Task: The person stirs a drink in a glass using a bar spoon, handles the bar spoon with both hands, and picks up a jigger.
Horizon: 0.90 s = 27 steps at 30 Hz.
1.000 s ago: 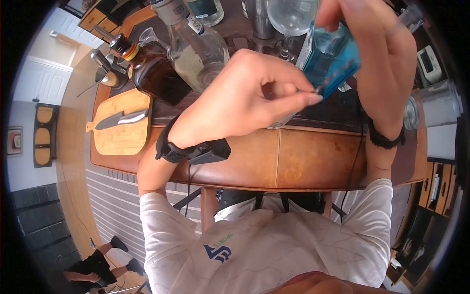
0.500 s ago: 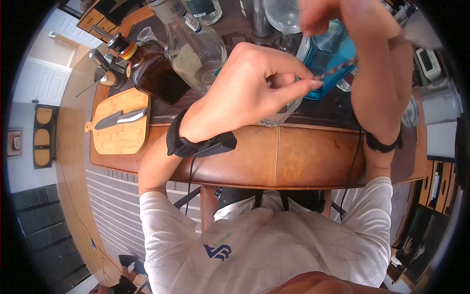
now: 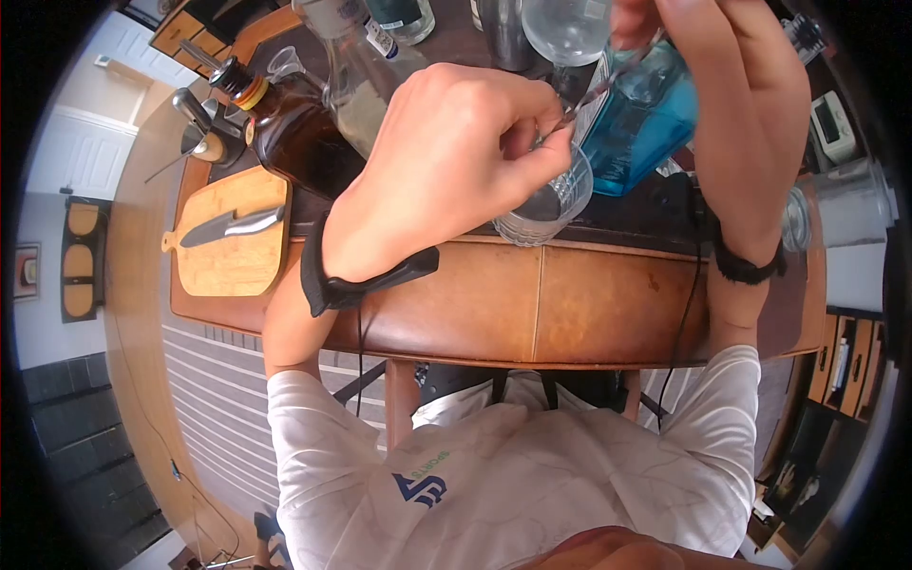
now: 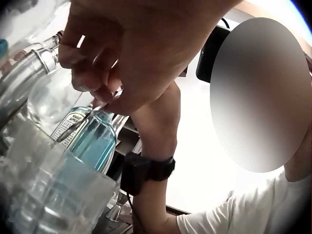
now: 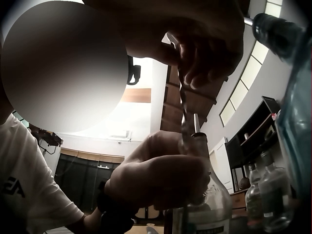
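Note:
My left hand (image 3: 451,166) pinches a twisted metal rod (image 3: 600,87) between thumb and fingers, over a cut-glass tumbler (image 3: 543,217) near the table's front edge. Higher on the rod, my right hand (image 3: 736,85) grips it with curled fingers. In the left wrist view the rod (image 4: 73,130) slants down from my left hand (image 4: 141,48) behind the tumbler's rim (image 4: 58,185); its lower end cannot be made out. The right wrist view has the rod (image 5: 183,102) running between my right hand (image 5: 204,44) above and my left hand (image 5: 161,170) below.
Behind the tumbler lies a tilted blue bottle (image 3: 632,142), with a stemmed glass (image 3: 567,33) and metal shaker (image 3: 503,33) beyond. A dark bottle (image 3: 299,133) and clear bottle (image 3: 356,71) stand left, near a board (image 3: 228,271) bearing a knife (image 3: 233,226).
My left hand has shifted left and slightly away from my body, uncovering more of the tumbler. The right hand has moved a little to the right. Both still hold the rod.

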Tool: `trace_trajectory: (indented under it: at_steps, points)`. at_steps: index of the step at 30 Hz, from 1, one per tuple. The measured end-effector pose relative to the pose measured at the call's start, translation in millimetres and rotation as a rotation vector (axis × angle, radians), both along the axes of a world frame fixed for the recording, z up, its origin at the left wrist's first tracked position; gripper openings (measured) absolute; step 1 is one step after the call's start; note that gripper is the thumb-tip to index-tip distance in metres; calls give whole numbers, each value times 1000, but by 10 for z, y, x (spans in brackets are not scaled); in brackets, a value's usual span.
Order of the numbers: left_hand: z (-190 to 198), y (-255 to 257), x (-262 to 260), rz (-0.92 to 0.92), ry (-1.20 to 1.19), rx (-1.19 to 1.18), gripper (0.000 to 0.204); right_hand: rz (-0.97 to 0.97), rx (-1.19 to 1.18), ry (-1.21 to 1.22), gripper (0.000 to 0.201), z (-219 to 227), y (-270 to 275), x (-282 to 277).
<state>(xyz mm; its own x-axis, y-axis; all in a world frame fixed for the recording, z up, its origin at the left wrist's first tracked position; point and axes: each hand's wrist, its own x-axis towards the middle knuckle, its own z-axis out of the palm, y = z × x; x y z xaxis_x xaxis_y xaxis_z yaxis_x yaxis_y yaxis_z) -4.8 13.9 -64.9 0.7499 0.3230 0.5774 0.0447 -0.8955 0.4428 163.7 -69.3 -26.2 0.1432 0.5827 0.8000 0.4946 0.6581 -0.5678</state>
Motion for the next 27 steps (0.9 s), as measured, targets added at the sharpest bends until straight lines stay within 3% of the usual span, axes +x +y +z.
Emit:
trace_trajectory:
  at_steps: [6,8,14,18,24,27]
  points:
    - [29,-2,-45,-51,76,-27,15,-44,-7,17,28,-39,108,109]
    - [23,-9,-40,-81,81,-62,14,19,48,-50,31,-67,133,172]
    - [-30,-43,2,-188,110,-323,12,-55,48,-194,36,33,34,89]
    - [-75,-54,38,-199,84,-359,11,-117,-35,-48,35,14,37,16]
    - [-98,-77,78,-196,61,-410,10,12,15,20,33,-34,16,3]
    - [-119,-81,105,-165,43,-387,11,23,68,-114,32,-37,-22,-32]
